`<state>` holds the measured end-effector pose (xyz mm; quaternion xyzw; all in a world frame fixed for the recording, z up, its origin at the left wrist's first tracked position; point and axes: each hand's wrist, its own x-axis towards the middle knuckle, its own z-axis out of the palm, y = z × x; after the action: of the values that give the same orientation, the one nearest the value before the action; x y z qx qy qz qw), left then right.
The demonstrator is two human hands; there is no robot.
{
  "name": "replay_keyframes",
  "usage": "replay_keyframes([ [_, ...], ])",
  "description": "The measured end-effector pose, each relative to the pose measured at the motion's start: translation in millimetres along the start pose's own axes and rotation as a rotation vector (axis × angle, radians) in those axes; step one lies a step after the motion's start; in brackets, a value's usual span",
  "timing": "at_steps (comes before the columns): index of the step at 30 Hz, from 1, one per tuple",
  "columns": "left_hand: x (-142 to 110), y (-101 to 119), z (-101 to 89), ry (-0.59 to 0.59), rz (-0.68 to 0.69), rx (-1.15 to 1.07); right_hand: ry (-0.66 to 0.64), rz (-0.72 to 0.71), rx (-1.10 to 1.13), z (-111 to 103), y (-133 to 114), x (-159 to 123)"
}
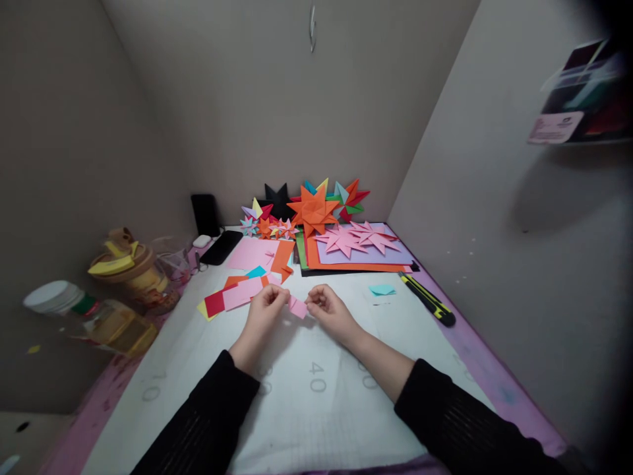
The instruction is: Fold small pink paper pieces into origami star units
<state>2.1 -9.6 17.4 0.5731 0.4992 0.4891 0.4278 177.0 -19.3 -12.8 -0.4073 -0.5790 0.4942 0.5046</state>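
A small pink piece of paper [297, 307] is held between my two hands over the middle of the white mat [316, 409]. My left hand [264, 310] pinches its left edge between thumb and fingers. At the right edge, the thumb and fingertips of my right hand [332, 313] are closed on it. A crease seems to run near its upper side, but it is too small to tell clearly. Pink, red and yellow paper strips [214, 303] lie just behind my left hand. To the right of my right hand rests a folded light-blue paper [382, 289].
Folded paper stars [313, 206] lean against the back wall, and pink stars [342, 241] lie on stacked coloured sheets [356, 266]. A yellow-black utility knife [428, 300] is at the right edge. A bottle [99, 320], a lidded cup [129, 267] and phones [221, 247] stand or lie left.
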Motion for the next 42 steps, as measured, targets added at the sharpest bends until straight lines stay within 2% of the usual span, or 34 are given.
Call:
replay_keyframes([
  [4, -3, -2, 5.4, -0.09, 0.017, -0.005, -0.037, 0.109, 0.144, 1, 0, 1],
  [8, -4, 1, 4.6, -0.103, 0.041, 0.003, -0.02, 0.131, 0.208, -2, 2, 3],
  [14, -9, 8, 3.6, -0.157, 0.02, 0.041, -0.025, 0.124, 0.175, -2, 4, 1],
  [20, -7, 5, 4.3, -0.185, -0.015, 0.045, -0.053, 0.133, 0.116, 0, -3, -3],
  [23, -5, 2, 4.9, -0.209, -0.005, 0.014, -0.05, 0.138, 0.086, 0, -6, -4],
  [30, -4, -5, 8.3, -0.194, -0.128, -0.162, -0.071, 0.152, 0.065, 2, -5, -4],
  [32, -3, -7, 7.6, -0.17, -0.141, -0.166, -0.047, 0.09, 0.022, 1, -3, -4],
  [35, -3, -9, 5.7, -0.183, -0.143, -0.107, -0.028, -0.094, -0.137, -3, -1, -4],
  [39, -5, -10, 6.0, -0.276, -0.175, -0.065, -0.133, -0.366, -0.412, -5, -1, -5],
  [42, -7, -10, 7.2, -0.303, -0.208, -0.102, -0.174, -0.504, -0.538, -4, -2, -6],
])
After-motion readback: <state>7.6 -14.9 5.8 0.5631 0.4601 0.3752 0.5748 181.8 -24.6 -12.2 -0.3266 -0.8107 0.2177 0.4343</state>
